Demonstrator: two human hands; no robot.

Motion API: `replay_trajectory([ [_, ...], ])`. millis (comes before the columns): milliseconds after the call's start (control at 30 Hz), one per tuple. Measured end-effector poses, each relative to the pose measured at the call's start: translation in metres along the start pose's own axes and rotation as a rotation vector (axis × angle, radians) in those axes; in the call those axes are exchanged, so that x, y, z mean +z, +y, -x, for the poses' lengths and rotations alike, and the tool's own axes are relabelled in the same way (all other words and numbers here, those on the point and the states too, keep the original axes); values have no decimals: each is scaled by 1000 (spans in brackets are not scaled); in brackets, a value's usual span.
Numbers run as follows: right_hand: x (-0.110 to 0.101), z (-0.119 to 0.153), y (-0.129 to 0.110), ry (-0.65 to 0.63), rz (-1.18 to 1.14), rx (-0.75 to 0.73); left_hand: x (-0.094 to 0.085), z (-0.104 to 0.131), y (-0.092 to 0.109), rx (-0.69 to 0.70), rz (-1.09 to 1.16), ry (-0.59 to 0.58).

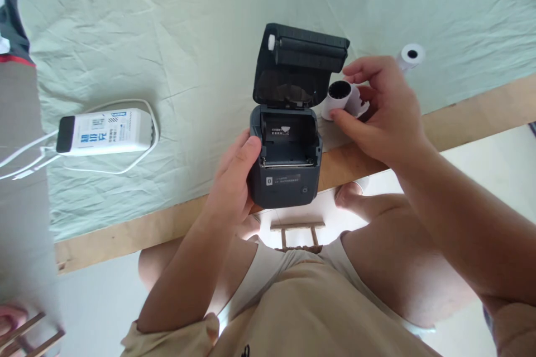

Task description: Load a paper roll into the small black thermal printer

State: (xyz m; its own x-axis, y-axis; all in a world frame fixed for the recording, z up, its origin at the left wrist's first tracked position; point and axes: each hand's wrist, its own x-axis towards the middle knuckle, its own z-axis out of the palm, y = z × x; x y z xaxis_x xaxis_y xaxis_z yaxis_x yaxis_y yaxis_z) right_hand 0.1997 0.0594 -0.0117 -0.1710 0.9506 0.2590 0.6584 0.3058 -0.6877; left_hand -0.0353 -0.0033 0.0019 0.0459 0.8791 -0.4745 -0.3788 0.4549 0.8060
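A dark label printer (288, 178) is at the table's front edge with its lid (299, 67) swung up. Its paper bay holds no roll; a small printed sticker shows on the inner wall. My left hand (234, 173) grips the printer's left side, thumb near the upper rim. To the right of the printer, my right hand (383, 106) has its fingers around a white paper roll (337, 105) with a dark core, its loose end curling out toward the palm. A second white paper roll (412, 54) lies beyond my right hand.
A white power strip (109, 131) with a black end and white cables lies on the left of the pale green tablecloth (188, 56). A bare wooden edge (138, 234) runs along the table's front. Part of another person's clothing (14, 22) shows at the upper left.
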Motion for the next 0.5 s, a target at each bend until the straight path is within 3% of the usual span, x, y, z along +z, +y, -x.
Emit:
replay_trajectory([
  [167,-1,8,-17,385,-135,-164,-2,2,0,-4,-39,-21],
  [200,-2,11,-23,382,-143,-198,-2,3,0,4,-45,-16],
  [333,-1,22,-52,78,-151,-306,0,4,1,46,-35,3],
  [500,15,17,-64,100,-11,-380,1,6,1,47,-33,45],
])
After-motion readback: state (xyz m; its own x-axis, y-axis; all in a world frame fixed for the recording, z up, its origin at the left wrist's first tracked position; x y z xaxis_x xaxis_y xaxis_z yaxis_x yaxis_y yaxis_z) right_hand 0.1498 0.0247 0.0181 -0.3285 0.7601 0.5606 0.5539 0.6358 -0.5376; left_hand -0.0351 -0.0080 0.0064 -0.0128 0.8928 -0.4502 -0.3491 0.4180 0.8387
